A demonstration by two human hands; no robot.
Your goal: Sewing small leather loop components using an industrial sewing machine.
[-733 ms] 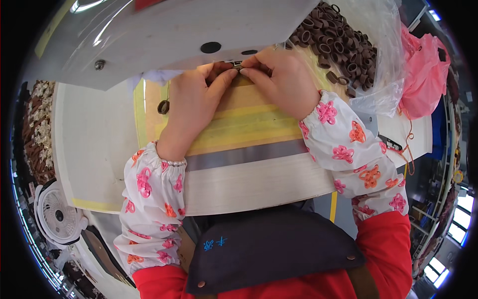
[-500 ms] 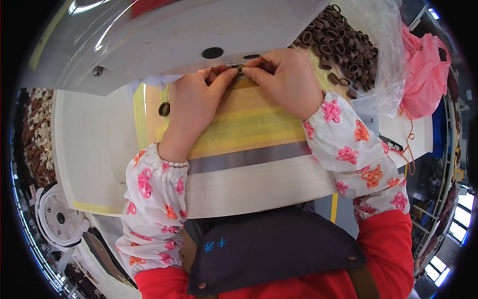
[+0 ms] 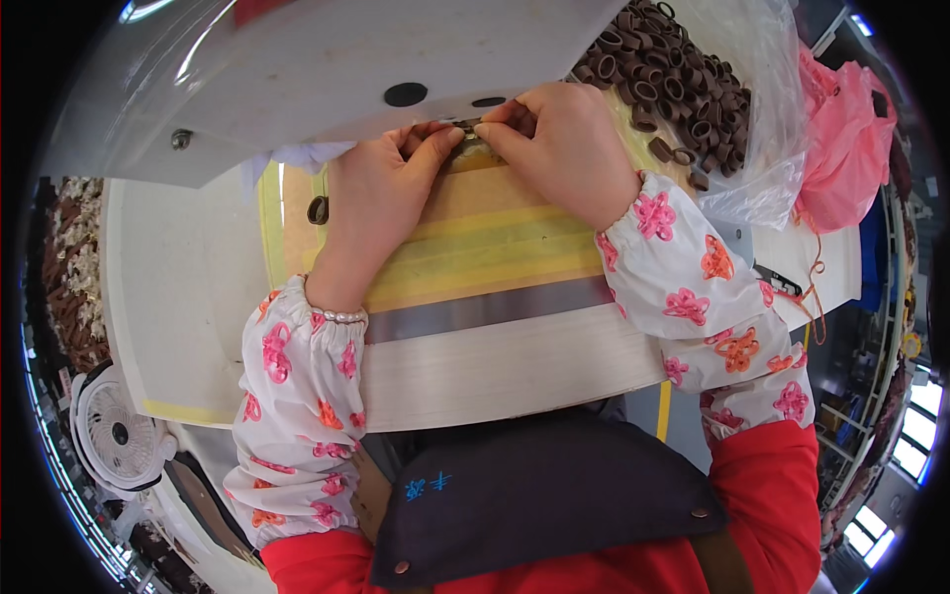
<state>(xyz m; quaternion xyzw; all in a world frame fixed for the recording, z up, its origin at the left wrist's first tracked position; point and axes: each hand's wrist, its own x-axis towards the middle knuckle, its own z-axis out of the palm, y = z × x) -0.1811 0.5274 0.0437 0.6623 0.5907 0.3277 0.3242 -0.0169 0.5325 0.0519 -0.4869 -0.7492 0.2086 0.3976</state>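
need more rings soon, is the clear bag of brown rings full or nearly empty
Well filled: the clear plastic bag gapes open at upper right, with a heaped pile of brown rings inside and a few spilled near its mouth.

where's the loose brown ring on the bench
In the head view the brown ring lies on the yellow mat, just left of the left hand.
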